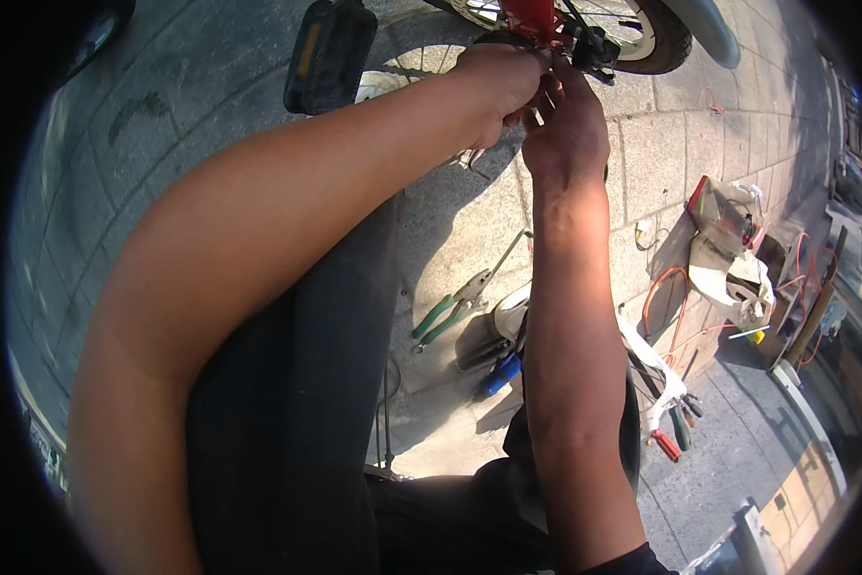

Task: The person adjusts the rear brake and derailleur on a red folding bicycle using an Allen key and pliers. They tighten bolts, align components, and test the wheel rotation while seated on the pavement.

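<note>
Both my hands meet at the top, close together at the red frame (531, 15) of a bicycle. My left hand (504, 80) is closed, its back toward me, and reaches in from the left. Against it, my right hand (571, 129) has its fingers bent and pressed together at the same spot. Whatever the fingertips pinch is hidden between them. Just right of the fingers is a black mechanical part (597, 53) of the bicycle. A wheel with a black tyre (678, 43) stands behind it, and a black pedal (330, 57) with an orange reflector is to the left.
Green-handled pliers (437, 317) lie on the paving below my hands, near a blue-handled tool (501, 375). To the right are a plastic bag (713, 273), orange cord (653, 292) and a red-handled tool (666, 446). My dark-clothed leg (330, 355) is under my left arm.
</note>
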The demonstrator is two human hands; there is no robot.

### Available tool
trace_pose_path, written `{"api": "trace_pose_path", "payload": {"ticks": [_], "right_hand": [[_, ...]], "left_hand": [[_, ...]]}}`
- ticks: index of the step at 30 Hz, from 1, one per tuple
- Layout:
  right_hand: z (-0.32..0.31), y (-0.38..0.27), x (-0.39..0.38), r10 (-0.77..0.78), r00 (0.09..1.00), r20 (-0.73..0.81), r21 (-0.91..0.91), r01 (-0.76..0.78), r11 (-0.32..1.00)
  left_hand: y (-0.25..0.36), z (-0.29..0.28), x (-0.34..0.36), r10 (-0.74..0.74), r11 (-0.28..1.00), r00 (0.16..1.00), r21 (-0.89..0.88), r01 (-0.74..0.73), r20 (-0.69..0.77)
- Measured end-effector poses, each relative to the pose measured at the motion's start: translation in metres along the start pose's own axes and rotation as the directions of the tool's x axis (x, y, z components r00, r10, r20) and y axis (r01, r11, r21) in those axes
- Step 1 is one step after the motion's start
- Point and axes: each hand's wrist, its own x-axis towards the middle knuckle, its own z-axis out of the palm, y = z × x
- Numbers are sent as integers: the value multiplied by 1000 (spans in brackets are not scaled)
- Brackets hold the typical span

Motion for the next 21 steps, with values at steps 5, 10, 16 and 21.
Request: {"api": "trace_pose_path", "payload": {"ticks": [5, 10, 16, 21], "right_hand": [[-7, 5, 10, -39, 996, 74, 20, 38, 999], [-5, -1, 1, -69, 996, 57, -46, 71, 996], [-10, -14, -10, -94, 991, 92, -103, 103, 989], [-32, -31, -13, -91, 995, 46, -182, 98, 978]], "left_hand": [[-5, 6, 5, 81, 992, 991, -85, -90, -102], [-5, 3, 6, 135, 991, 986, 8, -135, -98], [-2, 12, -1, 192, 981, 976, 34, -189, -104], [-3, 8, 0, 214, 977, 972, 47, -210, -97]]}}
